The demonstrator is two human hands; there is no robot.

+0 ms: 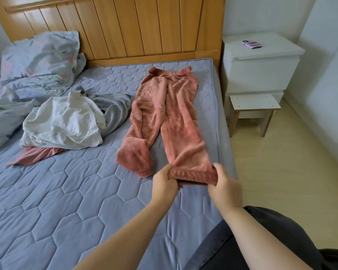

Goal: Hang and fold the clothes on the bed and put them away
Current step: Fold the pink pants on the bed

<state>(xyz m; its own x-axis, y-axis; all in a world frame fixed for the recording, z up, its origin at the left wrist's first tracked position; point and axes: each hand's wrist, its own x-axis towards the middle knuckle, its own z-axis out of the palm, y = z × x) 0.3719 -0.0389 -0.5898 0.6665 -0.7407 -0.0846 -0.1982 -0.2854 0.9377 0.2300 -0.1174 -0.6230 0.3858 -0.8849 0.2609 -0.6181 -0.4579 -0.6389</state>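
Heap of crumpled white and grey garments (66, 121), unfolded, lay left on the quilted blue-grey mattress (66, 191). Fluffy salmon-pink fleece trousers (164, 114) lay spread flat near its right edge, waistband toward the headboard. Left hand (164, 184) and right hand (223, 187) each pinched one leg's cuff, fingers curled round it. Folding judged barely begun; nothing visibly put away.

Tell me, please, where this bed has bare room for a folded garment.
Widest: the near half of the blue quilted mattress, bordered by the white clothes heap and the pink fleece trousers. A smaller patch lies below the wooden headboard. The far left is crowded with floral bedding.
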